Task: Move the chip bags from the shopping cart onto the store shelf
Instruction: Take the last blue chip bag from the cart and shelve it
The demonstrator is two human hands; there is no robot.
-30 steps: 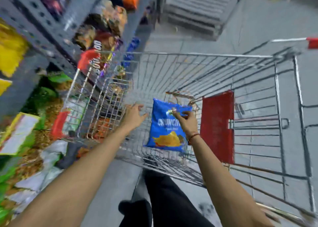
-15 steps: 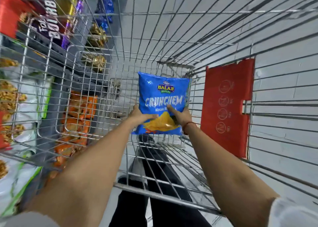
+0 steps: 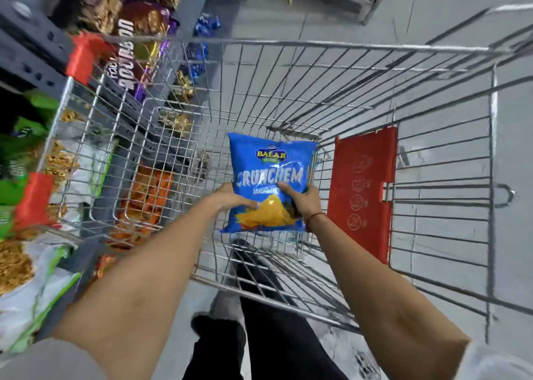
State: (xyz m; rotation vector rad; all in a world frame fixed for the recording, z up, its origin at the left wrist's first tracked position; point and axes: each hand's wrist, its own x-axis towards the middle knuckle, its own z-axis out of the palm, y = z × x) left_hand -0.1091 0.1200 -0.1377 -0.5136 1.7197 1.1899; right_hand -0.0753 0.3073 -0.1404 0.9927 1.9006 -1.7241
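A blue chip bag (image 3: pixel 268 163) with yellow chips printed on it is held upright inside the wire shopping cart (image 3: pixel 317 45). My left hand (image 3: pixel 230 199) grips its lower left side. My right hand (image 3: pixel 302 199) grips its lower right side, thumb across the front. The store shelf (image 3: pixel 31 59) of grey metal runs along the left, packed with snack bags. No other chip bag shows in the cart.
A red plastic flap (image 3: pixel 363 189) hangs on the cart's right inner wall. Red corner bumpers (image 3: pixel 82 55) sit on the cart's left rim, close to the shelf. Orange packs (image 3: pixel 147 195) and green-white bags (image 3: pixel 37 290) fill lower shelves. Grey tiled floor lies ahead and right.
A second ago only my right hand pinched the bag's top. My left hand has since taken hold too, and the bag stands upright, lifted in both hands. The view has pulled back.
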